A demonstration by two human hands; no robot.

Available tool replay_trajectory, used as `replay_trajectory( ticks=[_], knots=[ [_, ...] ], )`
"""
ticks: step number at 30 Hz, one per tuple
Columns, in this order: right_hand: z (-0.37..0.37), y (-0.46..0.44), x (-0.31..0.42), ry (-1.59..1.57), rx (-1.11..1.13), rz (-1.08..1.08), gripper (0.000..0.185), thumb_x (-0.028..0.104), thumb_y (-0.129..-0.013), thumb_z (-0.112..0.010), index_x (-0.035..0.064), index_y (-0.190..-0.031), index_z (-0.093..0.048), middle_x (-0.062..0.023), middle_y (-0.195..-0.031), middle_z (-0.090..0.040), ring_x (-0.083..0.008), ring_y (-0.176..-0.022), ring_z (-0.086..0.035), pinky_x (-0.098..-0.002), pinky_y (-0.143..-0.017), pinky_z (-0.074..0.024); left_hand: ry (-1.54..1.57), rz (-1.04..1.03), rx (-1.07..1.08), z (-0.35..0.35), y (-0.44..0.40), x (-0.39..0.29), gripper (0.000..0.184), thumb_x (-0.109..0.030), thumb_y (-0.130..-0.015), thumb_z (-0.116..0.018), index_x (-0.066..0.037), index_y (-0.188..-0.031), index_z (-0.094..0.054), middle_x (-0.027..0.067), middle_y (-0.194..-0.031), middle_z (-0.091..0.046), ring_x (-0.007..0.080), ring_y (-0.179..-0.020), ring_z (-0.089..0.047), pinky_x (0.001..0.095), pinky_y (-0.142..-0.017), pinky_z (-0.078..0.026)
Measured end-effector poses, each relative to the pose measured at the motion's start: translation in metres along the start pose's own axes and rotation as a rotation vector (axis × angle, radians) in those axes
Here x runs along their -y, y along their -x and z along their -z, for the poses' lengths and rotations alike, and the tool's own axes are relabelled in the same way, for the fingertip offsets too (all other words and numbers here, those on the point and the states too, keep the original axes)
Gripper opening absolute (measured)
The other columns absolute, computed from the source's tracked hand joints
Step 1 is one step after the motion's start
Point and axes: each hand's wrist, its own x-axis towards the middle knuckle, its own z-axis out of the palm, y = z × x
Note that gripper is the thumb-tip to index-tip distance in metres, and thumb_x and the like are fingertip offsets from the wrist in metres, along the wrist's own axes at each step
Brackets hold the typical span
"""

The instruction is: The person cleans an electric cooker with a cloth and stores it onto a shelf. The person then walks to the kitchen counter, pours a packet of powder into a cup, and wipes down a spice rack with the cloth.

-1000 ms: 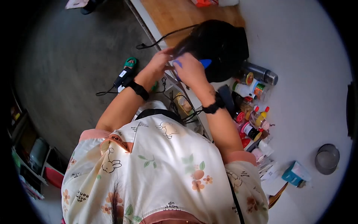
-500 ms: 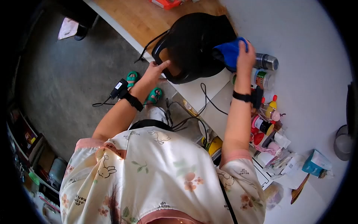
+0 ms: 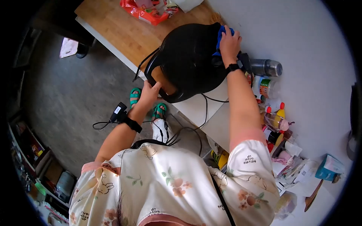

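A large black, rounded appliance (image 3: 192, 56) with a glossy shell and a loop-like handle (image 3: 152, 69) stands tilted over the table; its exact kind is unclear. My left hand (image 3: 150, 94) is closed round the lower end of the handle, thumb on the near face. A blue cloth (image 3: 220, 39) is bunched under my right hand (image 3: 230, 46), whose fingers curl over it against the appliance's far right edge. Part of the cloth is hidden by the hand. A black cord (image 3: 141, 64) hangs beside the handle.
A wooden board (image 3: 113, 30) lies on the table, with a red plastic bag (image 3: 151, 15) on it. Along the wall stand a dark flask (image 3: 266, 67), a clear jar (image 3: 268, 87) and several bottles. Cables (image 3: 188, 129) hang near my waist.
My right hand has moved the blue cloth up the appliance to its far right edge. The appliance now appears lower and turned in view, partly because the camera has shifted. My left hand keeps the handle.
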Motion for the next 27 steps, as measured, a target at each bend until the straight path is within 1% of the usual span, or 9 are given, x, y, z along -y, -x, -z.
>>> replay_trajectory(
  ticks=[2, 5, 8, 12, 13, 15, 18, 23, 27],
  knots=[
    [0.002, 0.002, 0.009, 0.034, 0.009, -0.073, 0.030, 0.024, -0.095, -0.064, 0.0160, -0.124, -0.067, -0.0179, -0.114, -0.059, -0.0417, -0.111, -0.056, -0.0497, -0.085, -0.0532, 0.024, -0.022, -0.082, -0.010, 0.018, -0.013, 0.043, -0.021, -0.095, -0.057, 0.005, -0.126, -0.042, 0.0171, -0.109, -0.065, 0.0275, -0.092, -0.070, 0.0416, -0.068, -0.063],
    [0.020, 0.016, 0.039, -0.084, 0.041, -0.027, 0.028, 0.021, -0.094, -0.064, 0.0040, -0.117, -0.066, -0.0199, -0.106, -0.060, -0.0403, -0.100, -0.062, -0.0484, -0.081, -0.0540, -0.052, -0.016, 0.070, 0.001, 0.002, -0.001, 0.056, -0.029, -0.100, -0.052, -0.005, -0.146, -0.029, 0.0189, -0.132, -0.057, 0.0344, -0.109, -0.067, 0.0557, -0.079, -0.062],
    [0.055, 0.060, 0.082, -0.297, 0.166, 0.063, 0.029, 0.021, -0.091, -0.069, 0.0115, -0.118, -0.066, -0.0146, -0.104, -0.058, -0.0355, -0.097, -0.062, -0.0458, -0.079, -0.0551, -0.044, 0.018, 0.085, 0.001, -0.002, -0.001, 0.052, -0.028, -0.100, -0.053, -0.005, -0.142, -0.034, 0.0184, -0.128, -0.059, 0.0344, -0.106, -0.068, 0.0549, -0.077, -0.063],
    [0.067, 0.057, 0.066, -0.247, 0.156, 0.182, 0.029, 0.019, -0.088, -0.071, 0.0199, -0.117, -0.068, -0.0110, -0.104, -0.057, -0.0338, -0.098, -0.062, -0.0453, -0.077, -0.0558, 0.048, -0.046, -0.087, -0.013, 0.010, -0.006, 0.033, -0.019, -0.095, -0.055, 0.004, -0.118, -0.049, 0.0150, -0.097, -0.069, 0.0261, -0.083, -0.072, 0.0391, -0.058, -0.061],
    [0.057, 0.048, 0.053, -0.213, 0.122, 0.169, 0.029, 0.020, -0.088, -0.070, 0.0231, -0.116, -0.068, -0.0107, -0.103, -0.057, -0.0335, -0.098, -0.062, -0.0455, -0.077, -0.0559, 0.023, -0.035, -0.059, -0.010, 0.008, -0.005, 0.038, -0.022, -0.097, -0.054, 0.002, -0.125, -0.045, 0.0165, -0.106, -0.066, 0.0277, -0.088, -0.072, 0.0416, -0.061, -0.062],
    [0.040, 0.025, 0.018, -0.087, 0.091, -0.009, 0.028, 0.023, -0.090, -0.067, 0.0204, -0.118, -0.068, -0.0142, -0.110, -0.060, -0.0353, -0.102, -0.062, -0.0479, -0.079, -0.0550, -0.023, -0.015, -0.008, -0.005, 0.002, -0.001, 0.048, -0.027, -0.100, -0.052, -0.002, -0.139, -0.037, 0.0194, -0.122, -0.061, 0.0309, -0.097, -0.071, 0.0468, -0.067, -0.064],
    [0.013, 0.010, -0.050, 0.052, 0.170, -0.309, 0.031, 0.026, -0.095, -0.063, 0.0144, -0.124, -0.065, -0.0196, -0.114, -0.060, -0.0415, -0.100, -0.063, -0.0512, -0.082, -0.0541, -0.064, -0.005, -0.074, -0.003, -0.007, 0.006, 0.047, -0.026, -0.101, -0.052, 0.000, -0.138, -0.038, 0.0201, -0.121, -0.061, 0.0311, -0.096, -0.071, 0.0456, -0.066, -0.065],
    [0.036, 0.062, -0.020, -0.091, 0.043, -0.324, 0.036, 0.028, -0.097, -0.061, 0.0094, -0.128, -0.063, -0.0230, -0.112, -0.059, -0.0425, -0.101, -0.061, -0.0510, -0.082, -0.0536, -0.120, -0.085, -0.113, -0.004, -0.017, 0.014, 0.040, -0.027, -0.101, -0.050, -0.002, -0.132, -0.046, 0.0173, -0.113, -0.066, 0.0293, -0.094, -0.072, 0.0412, -0.062, -0.064],
    [0.072, 0.118, 0.023, -0.154, 0.125, -0.299, 0.037, 0.025, -0.098, -0.060, 0.0066, -0.130, -0.061, -0.0215, -0.111, -0.058, -0.0413, -0.099, -0.062, -0.0485, -0.079, -0.0537, -0.060, -0.038, -0.051, -0.007, -0.005, 0.004, 0.041, -0.029, -0.099, -0.052, -0.003, -0.131, -0.049, 0.0163, -0.110, -0.068, 0.0306, -0.093, -0.073, 0.0402, -0.061, -0.064]
  ],
)
